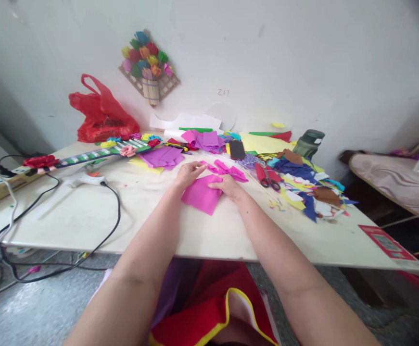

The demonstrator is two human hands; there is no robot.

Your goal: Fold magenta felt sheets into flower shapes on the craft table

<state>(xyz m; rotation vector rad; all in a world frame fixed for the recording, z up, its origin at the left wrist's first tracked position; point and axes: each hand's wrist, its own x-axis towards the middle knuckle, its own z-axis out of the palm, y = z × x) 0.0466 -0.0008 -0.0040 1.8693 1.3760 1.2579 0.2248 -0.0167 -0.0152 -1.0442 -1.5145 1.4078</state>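
Observation:
A square sheet of bright pink paper [202, 196], seemingly crepe paper, lies on the table in front of me. My right hand [228, 186] grips its upper right edge, thumb on top. At the sheet's upper left is my left hand [189, 174], fingers pinched together with a bit of pink paper showing at their tips; how much they hold is partly hidden. Just beyond both hands lie several folded pink paper pieces [231, 170]. To the right, black-handled scissors [270, 181] rest near a red scrap.
Purple sheets [164, 157] lie left of the hands, a phone [236, 149] behind them. Coloured scraps [303, 178] cover the right side, below a dark bottle [309, 143]. A glue gun [81, 179] with a black cable [118, 211] and a red bag [103, 113] are at left.

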